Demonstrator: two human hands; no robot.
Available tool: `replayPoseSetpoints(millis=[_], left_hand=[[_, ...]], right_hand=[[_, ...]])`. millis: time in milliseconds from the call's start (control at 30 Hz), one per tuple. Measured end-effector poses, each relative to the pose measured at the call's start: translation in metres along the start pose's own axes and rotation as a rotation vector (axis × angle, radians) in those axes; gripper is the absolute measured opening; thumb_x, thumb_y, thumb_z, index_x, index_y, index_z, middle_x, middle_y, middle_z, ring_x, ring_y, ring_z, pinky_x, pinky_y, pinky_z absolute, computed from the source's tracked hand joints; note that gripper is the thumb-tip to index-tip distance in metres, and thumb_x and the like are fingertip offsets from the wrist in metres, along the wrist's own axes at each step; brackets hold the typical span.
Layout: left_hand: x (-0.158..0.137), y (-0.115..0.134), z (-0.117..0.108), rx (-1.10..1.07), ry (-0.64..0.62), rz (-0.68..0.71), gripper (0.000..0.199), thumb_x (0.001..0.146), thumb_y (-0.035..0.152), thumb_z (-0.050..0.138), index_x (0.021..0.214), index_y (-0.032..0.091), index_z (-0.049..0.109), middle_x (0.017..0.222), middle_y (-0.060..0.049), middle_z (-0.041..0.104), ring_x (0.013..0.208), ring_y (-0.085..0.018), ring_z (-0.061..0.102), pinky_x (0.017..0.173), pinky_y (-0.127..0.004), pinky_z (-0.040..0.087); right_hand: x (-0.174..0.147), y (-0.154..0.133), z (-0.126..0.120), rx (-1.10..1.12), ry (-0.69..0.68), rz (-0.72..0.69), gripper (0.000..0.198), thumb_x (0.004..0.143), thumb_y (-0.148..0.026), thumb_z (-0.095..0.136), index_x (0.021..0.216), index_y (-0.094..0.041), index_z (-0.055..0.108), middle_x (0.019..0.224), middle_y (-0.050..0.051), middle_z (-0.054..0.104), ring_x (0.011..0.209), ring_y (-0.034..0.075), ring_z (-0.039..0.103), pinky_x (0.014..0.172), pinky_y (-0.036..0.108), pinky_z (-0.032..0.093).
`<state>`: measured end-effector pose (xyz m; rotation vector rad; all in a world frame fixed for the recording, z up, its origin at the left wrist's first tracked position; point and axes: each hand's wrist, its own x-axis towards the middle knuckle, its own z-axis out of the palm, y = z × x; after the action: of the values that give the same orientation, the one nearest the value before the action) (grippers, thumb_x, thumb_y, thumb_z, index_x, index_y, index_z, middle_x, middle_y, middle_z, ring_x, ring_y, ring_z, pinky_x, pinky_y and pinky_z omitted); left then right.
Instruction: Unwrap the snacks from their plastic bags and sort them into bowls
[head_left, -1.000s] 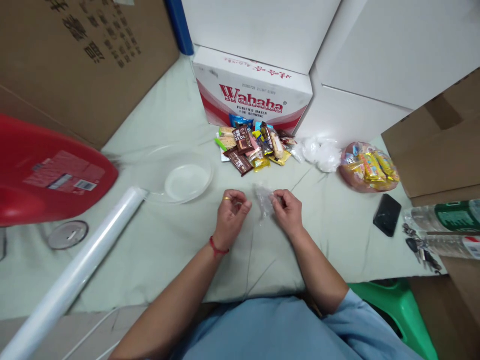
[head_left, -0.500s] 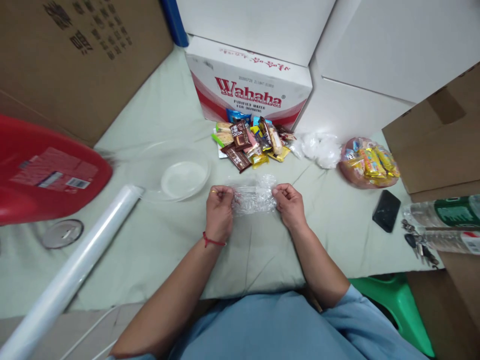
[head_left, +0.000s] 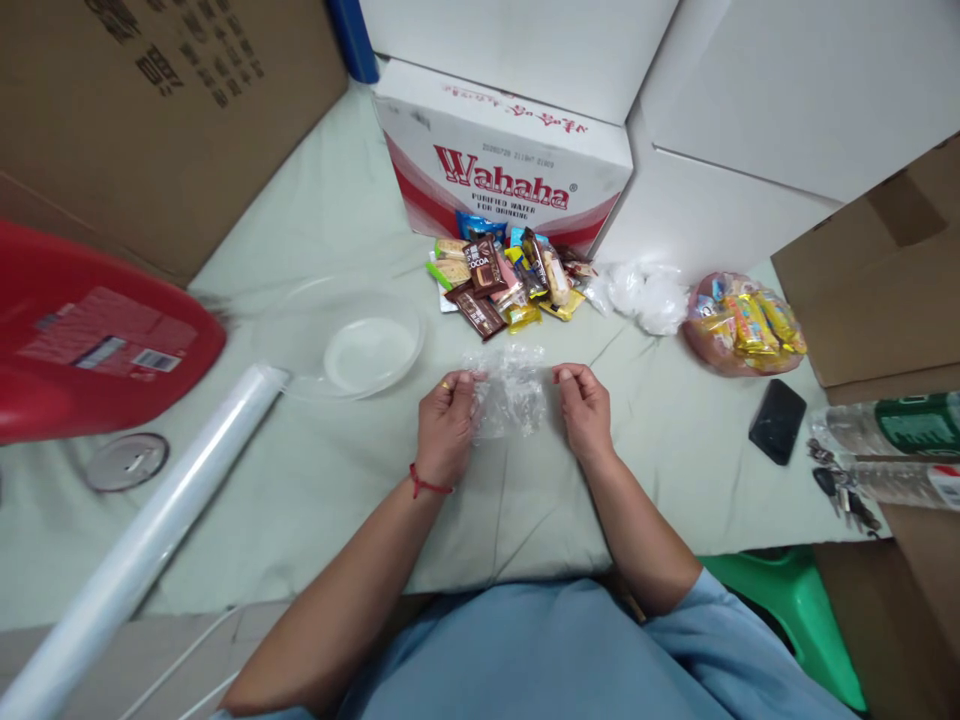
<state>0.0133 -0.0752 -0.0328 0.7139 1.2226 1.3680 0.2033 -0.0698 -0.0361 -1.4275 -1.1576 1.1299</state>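
A crumpled piece of clear plastic film (head_left: pixel 511 395) hangs just above the cloth. My left hand (head_left: pixel 446 425), with a red cord on the wrist, pinches its left edge between thumb and fingers. Close by the film's right side is my right hand (head_left: pixel 585 408), thumb against curled fingers; a narrow gap seems to show there, and whether a thin see-through edge is between the fingertips I cannot make out. Beyond the hands lies a pile of wrapped snacks (head_left: pixel 487 268). To the left stands a clear plastic bowl (head_left: pixel 375 350).
A roll of plastic film (head_left: pixel 157 530) slants across the left, beside a red container (head_left: pixel 97 340). A Wahaha carton (head_left: pixel 510 170) backs the snacks. Rightward are clear crumpled bags (head_left: pixel 645 295), a bowl of snacks (head_left: pixel 742 325), a black wallet-like item (head_left: pixel 778 420), keys (head_left: pixel 844 495) and bottles (head_left: pixel 892 425).
The film, stretched between both hands before, now looks narrower and looser, its right edge drawn away from my right fingertips. Both hands have barely shifted.
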Motion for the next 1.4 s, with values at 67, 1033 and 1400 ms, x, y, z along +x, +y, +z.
replayPoseSetpoints(millis=[67,1033,1400], left_hand=[[-0.004,0.002,-0.001,0.056,-0.046,0.008,0.051,0.087,0.070,0.070,0.095,0.019,0.076,0.054,0.007,0.036,0.046,-0.008,0.031,0.043,-0.023,0.025],[0.008,0.014,-0.008,-0.087,-0.123,-0.083,0.063,0.075,0.075,0.078,0.102,0.017,0.076,0.054,0.009,0.032,0.048,-0.007,0.027,0.042,-0.022,0.022],[0.005,0.011,-0.010,0.143,-0.180,-0.022,0.060,0.086,0.074,0.067,0.103,0.017,0.076,0.054,0.008,0.038,0.048,-0.009,0.035,0.044,-0.024,0.030]], right_hand=[[-0.002,0.000,0.000,-0.015,0.068,-0.066,0.042,0.096,-0.062,0.060,0.112,-0.024,0.068,0.087,0.001,0.062,0.059,0.012,0.042,0.053,0.026,0.036],[-0.008,-0.049,-0.136,0.091,-0.033,0.295,0.044,0.066,-0.050,0.095,0.081,-0.019,0.066,0.070,-0.001,0.063,0.046,0.003,0.031,0.042,0.019,0.014],[-0.012,-0.046,-0.154,-0.444,0.261,0.138,0.041,0.071,-0.053,0.084,0.085,-0.018,0.068,0.066,-0.002,0.058,0.055,0.011,0.044,0.051,0.025,0.034]])
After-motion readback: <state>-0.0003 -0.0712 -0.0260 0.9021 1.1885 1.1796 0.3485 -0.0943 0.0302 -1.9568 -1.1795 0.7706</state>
